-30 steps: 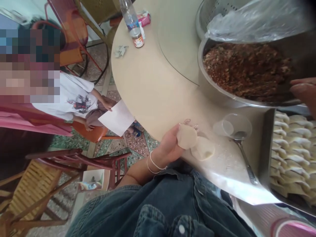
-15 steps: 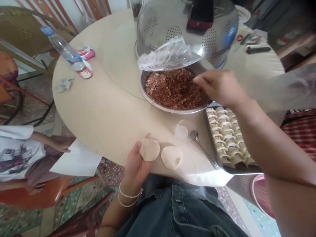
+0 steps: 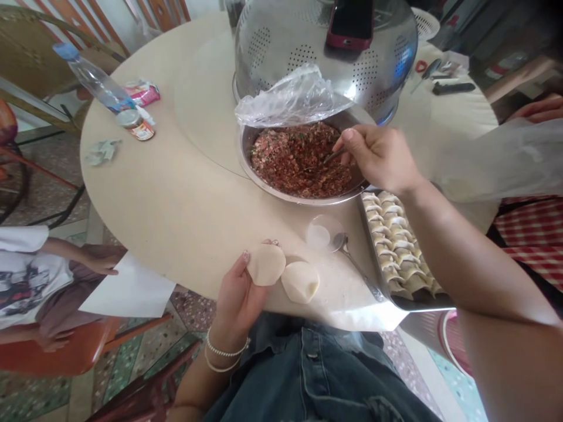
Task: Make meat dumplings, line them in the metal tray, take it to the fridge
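My left hand (image 3: 237, 302) holds a round dumpling wrapper (image 3: 265, 264) flat on its fingers at the table's near edge. A small stack of wrappers (image 3: 300, 282) lies on the table just right of it. My right hand (image 3: 380, 157) is closed on a utensil (image 3: 331, 156) whose tip dips into the minced filling (image 3: 297, 160) inside a steel bowl (image 3: 303, 198). A metal tray (image 3: 396, 299) packed with several folded dumplings (image 3: 398, 243) sits to the right of the wrappers.
An upturned steel colander (image 3: 325, 53) carries a phone (image 3: 349, 22); a plastic bag (image 3: 290, 97) drapes over the bowl. A small cup (image 3: 324, 232) and spoon (image 3: 352, 258) lie near the wrappers. A bottle (image 3: 94, 79) and jar (image 3: 132, 120) stand far left. A seated person (image 3: 39, 287) holds paper (image 3: 129, 290).
The view swung right from the seated person to the table. My right hand reached over the bowl and closed on the utensil in the filling. The left hand kept its wrapper.
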Demonstrator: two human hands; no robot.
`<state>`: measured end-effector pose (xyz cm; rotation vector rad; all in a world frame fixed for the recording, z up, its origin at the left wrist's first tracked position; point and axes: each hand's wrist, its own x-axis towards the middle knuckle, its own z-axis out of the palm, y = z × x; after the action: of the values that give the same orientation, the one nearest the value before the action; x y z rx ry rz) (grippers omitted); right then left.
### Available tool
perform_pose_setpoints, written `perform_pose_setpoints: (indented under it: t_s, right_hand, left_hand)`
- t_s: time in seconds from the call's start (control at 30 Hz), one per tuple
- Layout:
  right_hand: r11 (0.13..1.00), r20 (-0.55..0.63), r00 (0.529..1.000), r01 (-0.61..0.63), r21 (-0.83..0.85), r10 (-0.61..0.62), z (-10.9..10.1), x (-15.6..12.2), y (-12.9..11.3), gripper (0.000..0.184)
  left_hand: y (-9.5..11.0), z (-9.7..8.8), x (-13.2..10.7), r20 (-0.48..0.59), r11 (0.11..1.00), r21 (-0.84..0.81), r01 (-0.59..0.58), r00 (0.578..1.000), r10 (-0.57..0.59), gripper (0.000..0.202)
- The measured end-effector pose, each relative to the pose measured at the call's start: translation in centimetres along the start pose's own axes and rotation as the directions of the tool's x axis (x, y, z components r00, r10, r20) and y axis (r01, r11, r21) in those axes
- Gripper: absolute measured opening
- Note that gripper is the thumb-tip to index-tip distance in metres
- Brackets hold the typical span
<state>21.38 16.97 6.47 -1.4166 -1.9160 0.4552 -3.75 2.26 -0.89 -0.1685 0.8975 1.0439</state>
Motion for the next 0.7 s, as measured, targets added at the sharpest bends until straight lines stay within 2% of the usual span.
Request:
perform_pose_setpoints:
  t_s: [0.13, 0.23, 0.4, 0.53, 0.63, 0.7]
  right_hand:
    - [0.996, -0.004, 1.0, -0.02, 0.088, 0.02, -0.4, -0.4, -0.4, 0.044]
    - [0.985, 0.012, 0.999, -0.05, 0.167, 0.048, -0.6, -0.8, -0.7, 0.05]
    - [0.945, 0.014, 0.992, -0.121, 0.302, 0.123, -0.8, -1.1, -0.6, 0.051]
    - [0.901, -0.091, 0.975, -0.15, 0.407, 0.203, -0.7, -0.9, -0.1, 0.042]
    - [0.848, -0.16, 0.945, -0.172, 0.501, 0.287, -0.7, -0.5, 0.5, 0.04]
    - [0.804, -0.212, 0.923, -0.146, 0.577, 0.32, -0.7, -0.4, 0.9, 0.042]
  left_hand:
    - [-0.3, 0.8, 0.1, -0.09, 0.998, 0.026, -0.064, 0.994, 0.066, 0.044]
    - [-0.5, 1.2, 0.2, -0.123, 0.998, 0.028, -0.063, 0.99, 0.066, 0.041]
    - [-0.8, 1.0, 0.2, 0.028, 0.993, 0.107, -0.056, 0.998, 0.053, 0.037]
    - [-0.9, 1.0, 0.0, 0.078, 0.99, 0.122, -0.065, 0.995, 0.055, 0.036]
    - [-1.0, 1.2, -0.2, 0.179, 0.979, 0.187, -0.083, 0.983, 0.049, 0.036]
    - [-1.0, 1.5, -0.4, 0.232, 0.971, 0.217, -0.101, 0.971, 0.049, 0.036]
